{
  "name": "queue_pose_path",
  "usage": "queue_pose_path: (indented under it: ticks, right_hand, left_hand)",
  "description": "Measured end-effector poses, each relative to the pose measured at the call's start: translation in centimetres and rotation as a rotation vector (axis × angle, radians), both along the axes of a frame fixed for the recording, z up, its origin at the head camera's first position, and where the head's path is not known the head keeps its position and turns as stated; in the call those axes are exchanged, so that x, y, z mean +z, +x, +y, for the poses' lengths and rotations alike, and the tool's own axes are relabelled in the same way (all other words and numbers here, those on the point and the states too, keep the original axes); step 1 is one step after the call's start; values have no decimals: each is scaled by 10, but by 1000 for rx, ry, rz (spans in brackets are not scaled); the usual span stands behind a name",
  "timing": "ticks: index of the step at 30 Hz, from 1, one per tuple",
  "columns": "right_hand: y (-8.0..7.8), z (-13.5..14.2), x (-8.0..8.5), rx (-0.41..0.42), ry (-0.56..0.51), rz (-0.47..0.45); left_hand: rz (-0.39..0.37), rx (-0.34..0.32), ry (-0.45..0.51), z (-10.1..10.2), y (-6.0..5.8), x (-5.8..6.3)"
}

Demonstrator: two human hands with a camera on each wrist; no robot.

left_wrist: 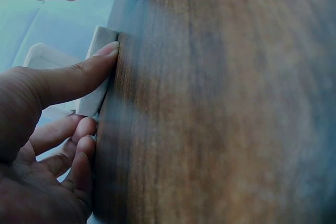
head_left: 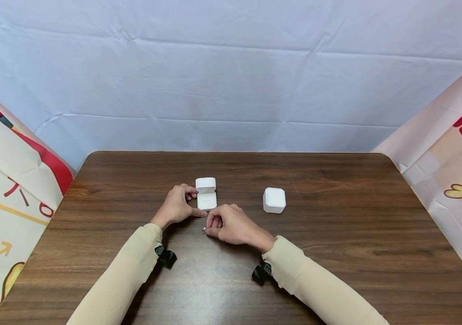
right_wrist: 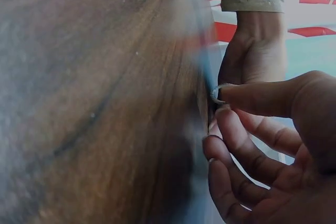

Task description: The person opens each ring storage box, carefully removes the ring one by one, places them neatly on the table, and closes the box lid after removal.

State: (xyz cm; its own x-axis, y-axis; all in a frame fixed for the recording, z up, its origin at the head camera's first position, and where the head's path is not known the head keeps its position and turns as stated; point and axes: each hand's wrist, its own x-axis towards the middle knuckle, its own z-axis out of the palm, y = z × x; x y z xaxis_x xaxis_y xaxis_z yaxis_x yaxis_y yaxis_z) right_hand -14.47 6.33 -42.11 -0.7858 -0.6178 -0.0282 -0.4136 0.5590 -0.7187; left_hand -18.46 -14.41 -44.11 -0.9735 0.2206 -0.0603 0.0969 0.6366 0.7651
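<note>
A small white ring box (head_left: 206,201) stands on the wooden table with its lid raised and its pale inside facing the person. My left hand (head_left: 176,206) holds the box from the left, the thumb along its front edge and the fingers by its side. In the left wrist view the thumb lies across the base (left_wrist: 103,39). Just in front of the box, my right hand (head_left: 233,225) pinches a silver ring (head_left: 204,229) between thumb and fingertips. The ring (right_wrist: 214,95) has a twisted, rope-like band, seen in both wrist views.
A second white box (head_left: 274,200), closed, stands to the right of the hands. Behind the brown wooden table (head_left: 357,234) hangs a pale cloth (head_left: 214,90). Printed cloths flank it on both sides. Each wrist carries a black camera mount (head_left: 167,257).
</note>
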Motion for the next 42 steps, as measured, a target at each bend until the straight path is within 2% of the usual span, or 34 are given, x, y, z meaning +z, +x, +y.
queue_pose_path:
  ticks: [10,22,42]
  right_hand:
    - [-1,-1,0,25,59,-44]
    - [-5,-3,-1,7,95,-52]
    - [-5,0,-1,1,49,-74]
  left_hand:
    - [8,-1,-5,0,0,-1]
    - [7,0,3,0,0,-1]
    - [16,4,0,0,0,0]
